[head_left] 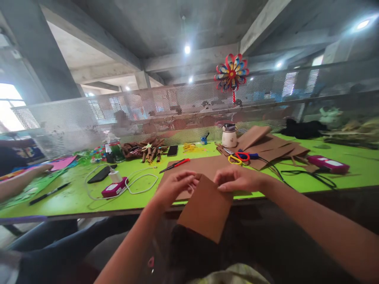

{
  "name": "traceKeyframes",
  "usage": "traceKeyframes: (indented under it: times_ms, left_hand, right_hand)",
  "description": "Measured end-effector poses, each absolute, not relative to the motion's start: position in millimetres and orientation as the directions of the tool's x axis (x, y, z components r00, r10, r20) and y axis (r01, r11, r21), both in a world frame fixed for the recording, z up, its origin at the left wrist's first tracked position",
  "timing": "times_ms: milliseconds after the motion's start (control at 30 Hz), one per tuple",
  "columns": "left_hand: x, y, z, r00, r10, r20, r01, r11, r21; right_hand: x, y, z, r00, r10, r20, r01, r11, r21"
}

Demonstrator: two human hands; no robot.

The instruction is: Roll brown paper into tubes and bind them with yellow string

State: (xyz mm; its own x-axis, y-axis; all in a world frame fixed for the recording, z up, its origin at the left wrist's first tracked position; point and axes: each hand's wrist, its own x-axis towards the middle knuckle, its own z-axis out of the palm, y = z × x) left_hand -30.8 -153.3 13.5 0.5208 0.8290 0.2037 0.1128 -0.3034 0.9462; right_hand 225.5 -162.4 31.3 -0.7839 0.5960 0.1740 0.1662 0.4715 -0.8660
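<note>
A rectangular piece of brown paper (206, 209) hangs between my two hands at the table's front edge, its lower end over my lap. My left hand (178, 186) has its fingers closed on the top left corner, which looks slightly curled. On the other side, my right hand (237, 178) pinches the upper right edge between thumb and fingers. Behind them a larger brown sheet (204, 165) lies flat on the table, with a red and black utility knife (174, 165) on it. Red-handled scissors (242, 156) and yellow-handled scissors (235, 159) lie just beyond my right hand.
On the green table (142, 169) stand a bottle (229, 136) and a stack of brown paper (266, 146). A magenta power strip (115, 187) with a white cable sits left, another magenta box (328, 163) right. A co-worker's arm (25, 179) rests at far left. Mesh panels line the back.
</note>
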Motion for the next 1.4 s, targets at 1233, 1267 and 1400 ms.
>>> traceKeyframes:
  times_ms: [1233, 1267, 1400]
  left_hand:
    - [-10, -76, -45, 0.635, 0.756, 0.158, 0.623, -0.622, 0.474]
    - [-9, -77, -45, 0.637, 0.753, 0.164, 0.633, -0.632, 0.446]
    - [-7, -83, -41, 0.612, 0.762, 0.209, 0.700, -0.646, 0.306]
  right_hand:
    - [197, -48, -64, -0.737, 0.641, 0.214, 0.520, 0.740, -0.428]
    - [196, -49, -65, -0.737, 0.639, 0.219, 0.522, 0.745, -0.416]
    - [196, -51, -67, -0.734, 0.635, 0.243, 0.537, 0.760, -0.365]
